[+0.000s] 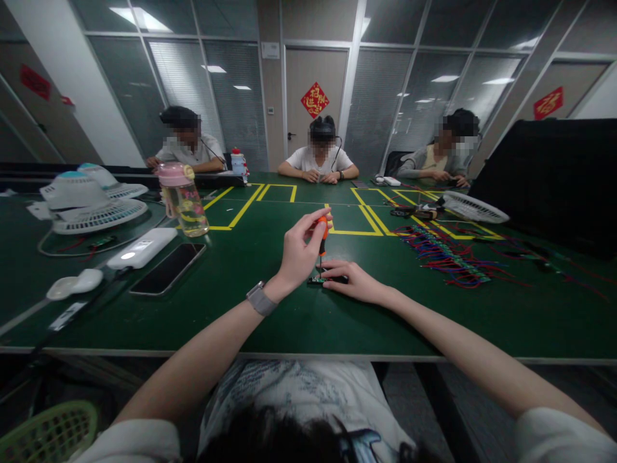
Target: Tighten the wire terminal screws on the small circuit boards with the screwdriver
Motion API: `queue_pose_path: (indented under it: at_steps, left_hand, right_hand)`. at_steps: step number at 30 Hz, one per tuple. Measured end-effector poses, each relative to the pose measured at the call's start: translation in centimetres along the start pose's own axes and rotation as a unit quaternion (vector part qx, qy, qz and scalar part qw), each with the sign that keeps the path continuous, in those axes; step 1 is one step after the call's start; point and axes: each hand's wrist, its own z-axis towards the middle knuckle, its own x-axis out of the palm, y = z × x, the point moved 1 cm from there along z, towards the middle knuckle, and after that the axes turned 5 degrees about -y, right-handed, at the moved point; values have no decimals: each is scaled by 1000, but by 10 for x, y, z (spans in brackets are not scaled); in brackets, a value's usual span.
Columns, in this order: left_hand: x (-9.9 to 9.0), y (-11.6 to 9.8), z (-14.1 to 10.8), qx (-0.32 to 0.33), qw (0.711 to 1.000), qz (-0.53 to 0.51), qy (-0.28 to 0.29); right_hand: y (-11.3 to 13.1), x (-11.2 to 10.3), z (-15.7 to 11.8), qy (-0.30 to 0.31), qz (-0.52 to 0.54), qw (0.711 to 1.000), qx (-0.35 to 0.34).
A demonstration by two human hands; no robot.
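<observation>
In the head view my left hand (303, 245) is closed round the orange and black handle of a screwdriver (322, 247). The screwdriver stands nearly upright, its thin shaft pointing down. Its tip meets a small dark piece with a green circuit board (315, 280) lying on the green table (270, 321). My right hand (354, 281) rests low on the table, its fingers pressed on that piece and covering its right part. Whatever lies under those fingers is hidden.
On the left are a phone (168, 269), a white power bank (143, 248), a pink-lidded bottle (182, 199) and white fans (96, 199). To the right lie small boards with red and blue wires (448, 254) and a black screen (554, 186). Several people sit across the table.
</observation>
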Motion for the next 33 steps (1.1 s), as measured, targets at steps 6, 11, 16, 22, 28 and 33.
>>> queue_pose_path:
  at_steps: [6, 11, 16, 22, 28, 33]
  left_hand:
    - [-3, -2, 0, 72, 989, 120, -50]
    - [0, 1, 0, 30, 999, 9, 13]
    - [-1, -3, 0, 66, 993, 88, -36]
    - [0, 1, 0, 38, 998, 36, 18]
    - [1, 0, -1, 31, 998, 46, 5]
    - [0, 0, -1, 40, 997, 58, 10]
  right_hand:
    - [-1, 2, 0, -1, 1, 1000, -1]
    - [-1, 1, 0, 6, -7, 1000, -1]
    - [-1, 1, -1, 5, -1, 1000, -3]
    - [-2, 1, -1, 0, 10, 1000, 0]
    - [-3, 2, -1, -3, 20, 1000, 5]
    - [-3, 2, -1, -4, 20, 1000, 3]
